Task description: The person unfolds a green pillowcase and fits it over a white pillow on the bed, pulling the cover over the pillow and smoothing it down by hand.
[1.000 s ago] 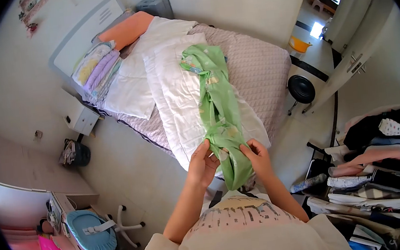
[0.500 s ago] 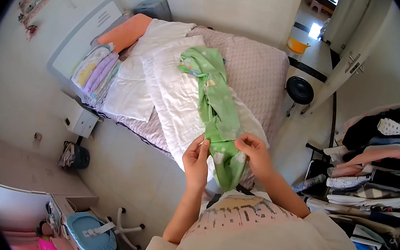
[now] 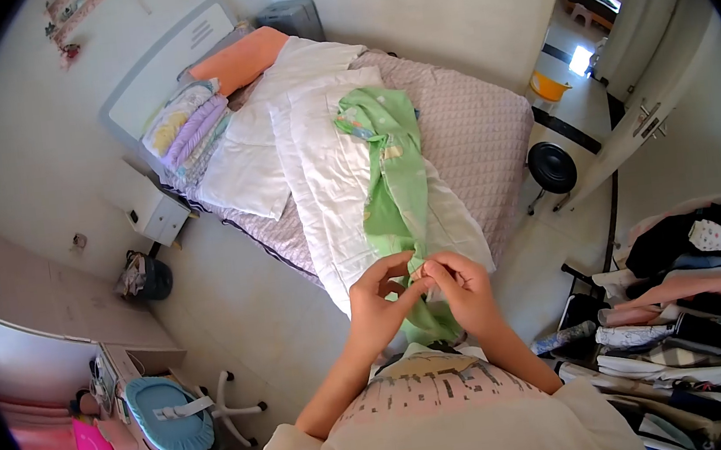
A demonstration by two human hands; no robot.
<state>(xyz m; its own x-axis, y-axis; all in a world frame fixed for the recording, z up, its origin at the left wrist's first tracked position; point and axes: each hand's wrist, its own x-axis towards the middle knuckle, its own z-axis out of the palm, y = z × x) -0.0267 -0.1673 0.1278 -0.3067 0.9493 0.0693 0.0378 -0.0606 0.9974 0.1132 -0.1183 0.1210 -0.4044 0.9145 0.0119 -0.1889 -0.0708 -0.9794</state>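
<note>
A long green printed cloth (image 3: 399, 186) lies bunched lengthwise over a white quilt (image 3: 327, 202) on the bed; its exact kind is unclear. Its near end hangs over the bed's edge toward my body. My left hand (image 3: 379, 300) pinches the cloth near this end, thumb and fingertips closed. Right beside it, my right hand (image 3: 465, 286) grips the same gathered part, and the fingertips of both hands nearly meet. Whatever small detail lies between the fingertips is too hidden to make out.
The bed (image 3: 481, 116) carries an orange pillow (image 3: 242, 60) and folded bedding (image 3: 192, 128). A clothes rack (image 3: 677, 306) stands close on my right, a blue chair (image 3: 170, 416) at lower left. Beyond the bed are a black stool (image 3: 552, 167) and an open door (image 3: 642, 99).
My hands have come together from either side of the cloth, gathering its spread near part into a narrow bunch. The view has shifted slightly.
</note>
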